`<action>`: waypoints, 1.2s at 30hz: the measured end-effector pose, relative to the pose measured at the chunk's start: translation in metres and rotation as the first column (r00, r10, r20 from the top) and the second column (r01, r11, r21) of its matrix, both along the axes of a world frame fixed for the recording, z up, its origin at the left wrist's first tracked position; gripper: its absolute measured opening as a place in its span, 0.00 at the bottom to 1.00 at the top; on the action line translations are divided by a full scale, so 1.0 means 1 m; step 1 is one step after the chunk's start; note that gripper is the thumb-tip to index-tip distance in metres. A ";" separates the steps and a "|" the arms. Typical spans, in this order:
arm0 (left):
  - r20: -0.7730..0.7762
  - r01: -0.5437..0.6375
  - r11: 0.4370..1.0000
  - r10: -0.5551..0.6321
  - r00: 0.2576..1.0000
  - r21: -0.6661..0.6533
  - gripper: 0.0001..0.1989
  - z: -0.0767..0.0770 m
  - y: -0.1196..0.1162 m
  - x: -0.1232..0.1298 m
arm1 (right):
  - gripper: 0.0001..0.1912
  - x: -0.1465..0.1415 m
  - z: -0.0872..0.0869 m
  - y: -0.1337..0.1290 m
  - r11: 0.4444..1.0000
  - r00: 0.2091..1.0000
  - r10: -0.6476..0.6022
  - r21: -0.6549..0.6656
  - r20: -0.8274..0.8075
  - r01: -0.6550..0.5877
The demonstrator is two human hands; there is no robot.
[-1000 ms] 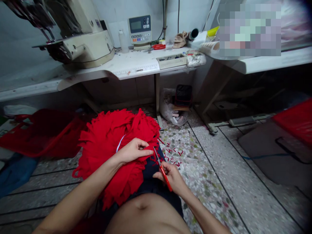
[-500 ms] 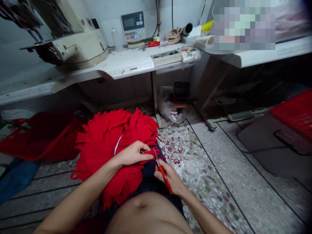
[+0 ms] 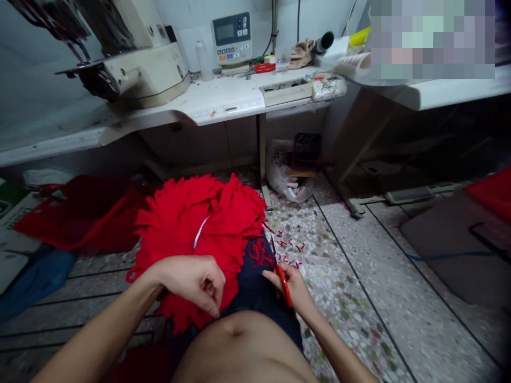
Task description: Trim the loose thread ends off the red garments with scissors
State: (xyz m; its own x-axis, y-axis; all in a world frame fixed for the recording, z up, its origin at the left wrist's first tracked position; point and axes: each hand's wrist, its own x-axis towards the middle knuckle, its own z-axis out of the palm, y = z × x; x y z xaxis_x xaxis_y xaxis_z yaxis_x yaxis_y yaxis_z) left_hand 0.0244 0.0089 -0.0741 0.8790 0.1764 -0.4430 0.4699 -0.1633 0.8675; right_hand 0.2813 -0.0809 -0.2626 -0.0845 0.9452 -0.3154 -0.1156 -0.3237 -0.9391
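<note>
A large bundle of red cut fabric strips (image 3: 203, 207), with a pale band (image 3: 200, 232) across it, lies over my lap in dark trousers (image 3: 255, 290). My left hand (image 3: 191, 282) hovers over or rests on the bundle's near side, fingers curled inward; whether anything is pinched in them is hidden. Red-handled scissors (image 3: 284, 287) are in my right hand (image 3: 297, 290) at the right side of my lap, blades pointing away from me. Red thread trimmings (image 3: 261, 252) lie on the trouser leg beside the blades.
More red scraps (image 3: 295, 244) are scattered on the speckled floor (image 3: 343, 276). Ahead stands a white sewing table (image 3: 227, 98) with a machine (image 3: 159, 74) and control panel (image 3: 232, 40). A red basket (image 3: 88, 213) is at left, a plastic bag (image 3: 285, 178) beneath the table.
My left hand has let go of the red piece at the scissor blades and moved left and nearer to me. The scissors shifted slightly right, away from the bundle. The view has turned a little left.
</note>
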 end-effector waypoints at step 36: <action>0.094 -0.568 0.818 0.575 0.813 -0.088 0.17 -0.004 0.040 -0.028 | 0.27 -0.002 0.046 0.032 0.999 0.999 -0.011 0.052 0.045 0.009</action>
State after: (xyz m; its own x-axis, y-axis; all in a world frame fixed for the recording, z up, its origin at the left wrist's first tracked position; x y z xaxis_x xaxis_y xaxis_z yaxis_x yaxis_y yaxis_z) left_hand -0.0033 0.0485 -0.0778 0.6707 0.6414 -0.3725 0.3648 0.1520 0.9186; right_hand 0.2793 -0.0485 -0.2164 -0.0616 0.9610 -0.2697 -0.0753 -0.2739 -0.9588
